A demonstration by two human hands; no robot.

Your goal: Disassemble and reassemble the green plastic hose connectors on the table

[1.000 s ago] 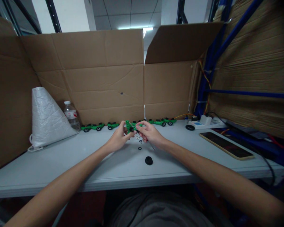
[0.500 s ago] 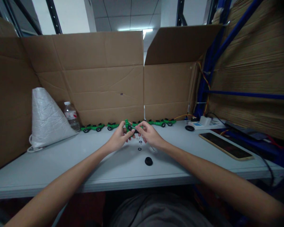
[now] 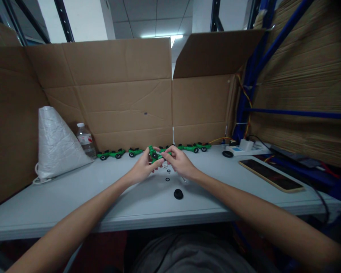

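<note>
A green toy car (image 3: pixel 153 154) with black parts is held above the table, tilted, between my two hands. My left hand (image 3: pixel 140 168) is closed round its left side, thumb along the near edge. The fingertips of my right hand (image 3: pixel 180 163) pinch at its right end, where they hide the detail. Below the hands lie small black rings (image 3: pixel 167 179) and small pale pieces. A thin pale piece (image 3: pixel 184 179) shows just under my right hand. Nearer me sits a round black part (image 3: pixel 178 194), perhaps a wheel.
More green toy cars (image 3: pixel 111 154) stand in a row along the cardboard wall (image 3: pixel 116 94). To the left are a silvery bag (image 3: pixel 58 148) and a water bottle (image 3: pixel 85 138). A phone (image 3: pixel 269 175), a power strip (image 3: pixel 246 148) and a black disc (image 3: pixel 227 154) lie right.
The toy car has turned and shifted slightly left in my left hand, showing more of its green body. My right hand stays at its right end.
</note>
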